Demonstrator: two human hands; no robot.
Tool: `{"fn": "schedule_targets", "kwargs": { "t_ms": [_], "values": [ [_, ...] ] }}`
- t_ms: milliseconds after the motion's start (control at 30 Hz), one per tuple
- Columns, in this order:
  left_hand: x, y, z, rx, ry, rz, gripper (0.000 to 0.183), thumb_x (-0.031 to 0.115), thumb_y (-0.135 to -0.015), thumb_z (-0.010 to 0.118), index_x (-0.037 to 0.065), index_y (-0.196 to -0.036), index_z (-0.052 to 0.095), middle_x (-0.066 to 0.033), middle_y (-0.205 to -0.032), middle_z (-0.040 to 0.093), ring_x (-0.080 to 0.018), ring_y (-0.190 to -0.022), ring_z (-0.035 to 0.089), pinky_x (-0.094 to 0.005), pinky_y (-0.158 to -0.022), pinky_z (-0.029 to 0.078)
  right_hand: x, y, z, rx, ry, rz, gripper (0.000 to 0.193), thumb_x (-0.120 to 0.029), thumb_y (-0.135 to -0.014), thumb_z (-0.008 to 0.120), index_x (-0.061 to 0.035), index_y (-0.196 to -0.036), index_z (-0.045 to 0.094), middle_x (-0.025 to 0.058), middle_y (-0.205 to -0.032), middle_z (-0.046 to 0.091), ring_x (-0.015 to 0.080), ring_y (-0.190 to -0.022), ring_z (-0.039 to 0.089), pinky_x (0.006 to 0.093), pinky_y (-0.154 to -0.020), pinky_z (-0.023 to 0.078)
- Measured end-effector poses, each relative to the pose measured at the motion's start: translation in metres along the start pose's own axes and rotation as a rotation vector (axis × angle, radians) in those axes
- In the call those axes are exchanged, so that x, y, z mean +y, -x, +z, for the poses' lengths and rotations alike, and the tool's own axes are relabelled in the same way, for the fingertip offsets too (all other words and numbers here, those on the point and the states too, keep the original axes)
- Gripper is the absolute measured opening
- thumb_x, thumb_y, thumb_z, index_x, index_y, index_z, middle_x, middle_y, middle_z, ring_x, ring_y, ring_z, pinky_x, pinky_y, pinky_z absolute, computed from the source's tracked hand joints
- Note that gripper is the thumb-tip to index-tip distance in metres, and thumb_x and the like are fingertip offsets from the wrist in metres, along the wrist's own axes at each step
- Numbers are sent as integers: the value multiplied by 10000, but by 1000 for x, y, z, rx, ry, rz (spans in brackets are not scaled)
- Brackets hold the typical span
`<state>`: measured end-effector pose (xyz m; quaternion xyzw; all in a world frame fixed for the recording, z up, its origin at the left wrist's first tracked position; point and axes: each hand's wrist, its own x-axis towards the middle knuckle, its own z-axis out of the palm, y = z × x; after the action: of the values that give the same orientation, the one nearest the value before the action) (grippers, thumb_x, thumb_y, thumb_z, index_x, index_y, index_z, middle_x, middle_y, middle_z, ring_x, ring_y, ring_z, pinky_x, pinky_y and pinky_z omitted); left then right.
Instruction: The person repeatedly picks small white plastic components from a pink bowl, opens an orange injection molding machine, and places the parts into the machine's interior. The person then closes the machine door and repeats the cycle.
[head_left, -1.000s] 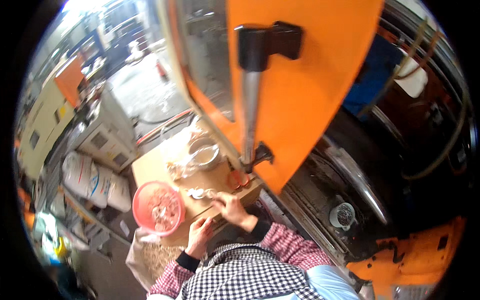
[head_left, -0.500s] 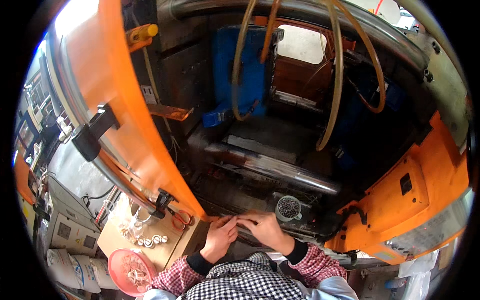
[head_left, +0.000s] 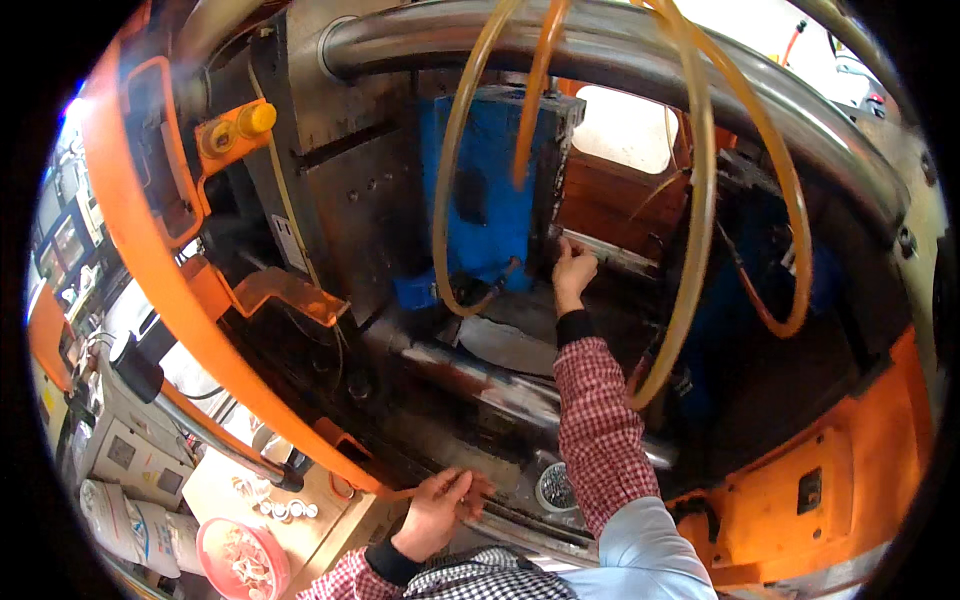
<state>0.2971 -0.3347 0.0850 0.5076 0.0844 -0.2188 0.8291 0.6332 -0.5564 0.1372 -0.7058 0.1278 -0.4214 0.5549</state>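
Observation:
My right hand reaches far into the machine, its fingers pinched together beside the open face of a blue mould block. Whatever sits in that pinch is too small to make out. Lower down, by the front sill, my left hand is half curled with the thumb over the fingers; its contents, if any, are hidden. Between my left hand and right forearm stands a pale cup of small grey metal pieces, partly covered by the sleeve.
Clear yellowish hoses hang in front of the mould space. A steel bar crosses below. The orange door frame stands at left. A pink basin of pale pieces and a cardboard-coloured table with small white round parts lie lower left.
My hands, together near the sill before, have parted: the right has gone forward up to the mould, the left stays low. The orange door frame now appears farther left; the view has shifted too.

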Motion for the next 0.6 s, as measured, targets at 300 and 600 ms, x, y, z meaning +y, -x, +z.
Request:
{"fn": "schedule_targets", "kwargs": {
  "t_ms": [300,600],
  "values": [
    [2,3,-7,81,59,14,238,204,-962,442,-10,-1011,535,-91,-818,626,-116,-569,517,-221,-500,426,37,-36,45,80,64,-40,191,-143,-801,656,47,-779,653,192,-755,637,324,-684,597,409,-656,453],
    [0,-1,-10,80,6,22,257,216,-966,439,-17,-1007,539,-81,-798,607,-118,-565,514,-220,-499,403,35,-33,50,135,106,-92,174,-148,-789,652,25,-789,665,215,-801,628,362,-762,599,410,-701,454]
  ]
}}
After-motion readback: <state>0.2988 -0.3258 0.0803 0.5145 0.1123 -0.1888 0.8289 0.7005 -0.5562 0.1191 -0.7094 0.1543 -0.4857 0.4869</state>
